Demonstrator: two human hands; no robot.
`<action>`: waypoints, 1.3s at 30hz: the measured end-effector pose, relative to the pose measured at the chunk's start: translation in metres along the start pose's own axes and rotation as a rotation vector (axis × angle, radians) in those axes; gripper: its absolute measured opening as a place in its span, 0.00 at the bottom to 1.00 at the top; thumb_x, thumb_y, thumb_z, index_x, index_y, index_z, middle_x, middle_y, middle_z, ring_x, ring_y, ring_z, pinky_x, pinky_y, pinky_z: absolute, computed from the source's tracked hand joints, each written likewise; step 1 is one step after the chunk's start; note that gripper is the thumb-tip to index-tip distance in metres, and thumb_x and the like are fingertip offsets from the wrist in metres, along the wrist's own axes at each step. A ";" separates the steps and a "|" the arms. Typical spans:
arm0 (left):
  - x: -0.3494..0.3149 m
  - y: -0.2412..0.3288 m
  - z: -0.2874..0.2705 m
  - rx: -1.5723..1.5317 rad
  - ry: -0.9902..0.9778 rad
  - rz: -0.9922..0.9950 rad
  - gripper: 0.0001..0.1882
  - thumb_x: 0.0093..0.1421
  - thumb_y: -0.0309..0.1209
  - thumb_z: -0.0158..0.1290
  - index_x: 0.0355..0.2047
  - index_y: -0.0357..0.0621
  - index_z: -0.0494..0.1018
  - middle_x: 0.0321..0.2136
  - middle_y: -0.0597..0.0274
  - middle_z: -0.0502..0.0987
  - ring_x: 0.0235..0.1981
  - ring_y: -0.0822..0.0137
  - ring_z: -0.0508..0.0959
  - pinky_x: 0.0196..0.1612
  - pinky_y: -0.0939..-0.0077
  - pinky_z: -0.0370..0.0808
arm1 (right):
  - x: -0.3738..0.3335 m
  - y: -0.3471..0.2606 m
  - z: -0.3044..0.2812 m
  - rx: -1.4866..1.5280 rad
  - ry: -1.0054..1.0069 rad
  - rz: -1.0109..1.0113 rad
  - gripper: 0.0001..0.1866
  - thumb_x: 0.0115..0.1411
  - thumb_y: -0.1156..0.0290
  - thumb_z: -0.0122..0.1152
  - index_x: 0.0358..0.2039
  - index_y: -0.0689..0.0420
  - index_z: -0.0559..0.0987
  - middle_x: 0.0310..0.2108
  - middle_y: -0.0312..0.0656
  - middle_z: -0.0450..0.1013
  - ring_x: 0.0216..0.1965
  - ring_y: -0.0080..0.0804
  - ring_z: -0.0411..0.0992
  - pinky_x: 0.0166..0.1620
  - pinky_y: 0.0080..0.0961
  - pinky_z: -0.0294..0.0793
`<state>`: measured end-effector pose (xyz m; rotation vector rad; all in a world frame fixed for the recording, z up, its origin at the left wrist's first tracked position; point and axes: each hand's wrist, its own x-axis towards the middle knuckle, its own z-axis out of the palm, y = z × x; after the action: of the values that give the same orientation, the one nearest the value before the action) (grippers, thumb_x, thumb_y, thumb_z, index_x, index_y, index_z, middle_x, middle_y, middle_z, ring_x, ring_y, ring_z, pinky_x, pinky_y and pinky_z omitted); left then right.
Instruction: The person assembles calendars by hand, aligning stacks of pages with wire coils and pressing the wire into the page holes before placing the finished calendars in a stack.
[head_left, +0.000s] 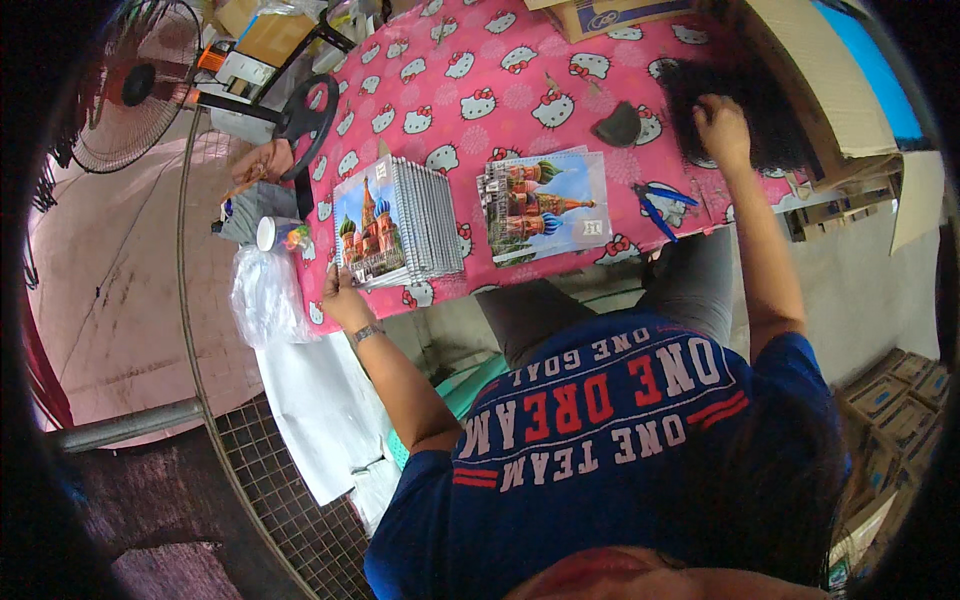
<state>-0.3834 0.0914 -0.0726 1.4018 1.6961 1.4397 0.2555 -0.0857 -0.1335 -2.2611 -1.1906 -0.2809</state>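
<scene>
A stack of spiral-bound notebooks [375,220] stands on the pink table, its top cover showing a colourful domed building. At the stack's near left corner, my left hand [345,300] grips the edge of a notebook between thumb and fingers. To the right lies a smaller, slightly fanned pile of similar notebooks [548,210], turned sideways. My right hand [722,130] reaches to the far right, over a black heap of thin strands [765,125]. Its fingers are curled in, and what they hold is hidden. Blue-handled pliers [660,208] lie spread near the table's front edge.
A dark grey flat piece [618,125] rests on the patterned tablecloth [420,115]. Cardboard boxes [820,80] border the right side. On the left are a white cup [268,235], a plastic bag [265,295], a black ring-shaped part [308,120] and a fan [135,85].
</scene>
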 end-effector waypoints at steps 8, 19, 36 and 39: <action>-0.003 -0.010 -0.008 0.238 0.034 0.065 0.16 0.58 0.22 0.56 0.47 0.30 0.75 0.41 0.51 0.79 0.35 0.65 0.78 0.39 0.73 0.75 | 0.029 0.061 0.033 -0.206 -0.302 0.179 0.20 0.60 0.52 0.56 0.47 0.51 0.77 0.51 0.49 0.69 0.54 0.50 0.67 0.50 0.47 0.73; -0.117 0.108 0.246 0.358 -0.939 0.895 0.14 0.56 0.29 0.53 0.43 0.40 0.77 0.44 0.47 0.77 0.47 0.49 0.75 0.53 0.60 0.69 | 0.029 -0.007 0.024 -0.127 -0.295 0.294 0.22 0.60 0.56 0.57 0.48 0.59 0.75 0.52 0.55 0.68 0.50 0.50 0.73 0.49 0.44 0.75; -0.115 0.140 0.229 0.247 -1.005 0.642 0.14 0.51 0.19 0.56 0.39 0.39 0.70 0.37 0.51 0.75 0.40 0.51 0.74 0.46 0.62 0.69 | 0.031 -0.001 -0.018 0.441 0.110 -0.017 0.17 0.55 0.67 0.54 0.44 0.60 0.77 0.43 0.58 0.74 0.45 0.55 0.73 0.48 0.44 0.73; -0.139 0.152 0.194 0.322 -0.926 1.040 0.14 0.53 0.23 0.52 0.42 0.41 0.72 0.38 0.53 0.75 0.43 0.52 0.72 0.53 0.58 0.63 | 0.005 -0.044 -0.054 0.783 -0.188 0.004 0.15 0.59 0.68 0.53 0.45 0.58 0.77 0.40 0.54 0.75 0.41 0.52 0.74 0.47 0.41 0.74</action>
<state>-0.1119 0.0281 -0.0251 2.7621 0.5709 0.6097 0.2268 -0.0929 -0.0703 -1.6155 -1.1245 0.3578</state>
